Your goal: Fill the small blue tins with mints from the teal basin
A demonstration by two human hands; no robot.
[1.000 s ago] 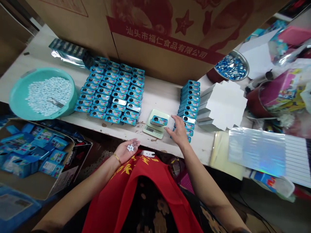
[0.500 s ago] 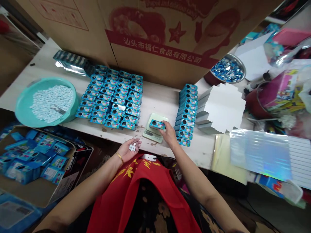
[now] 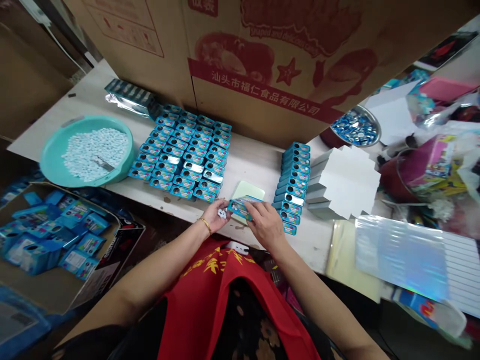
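My left hand (image 3: 214, 217) is palm up and cupped around a few small white candies (image 3: 222, 214). Close beside it, my right hand (image 3: 267, 226) grips a small blue box (image 3: 240, 208) from above, fingers over its right part. The box is tilted, its left end close to the candies; whether it touches my left hand I cannot tell. Below and behind it lies a pale green weighing scale (image 3: 250, 189), its display partly hidden. Rows of matching blue boxes (image 3: 182, 192) stand upright left of the scale, and a single row (image 3: 291, 206) stands to the right.
A turquoise basin (image 3: 50, 167) of white candies with a scoop (image 3: 103, 163) sits at left. Below it is a carton of blue boxes (image 3: 80, 215). A large cardboard box (image 3: 247, 115) blocks the back. White cartons (image 3: 345, 182) and a metal bowl (image 3: 377, 120) are right.
My right hand has lifted the blue box off the scale and tilted it toward my left hand. My left hand, still cupping candies, has come right beside the box. The view has shifted slightly.
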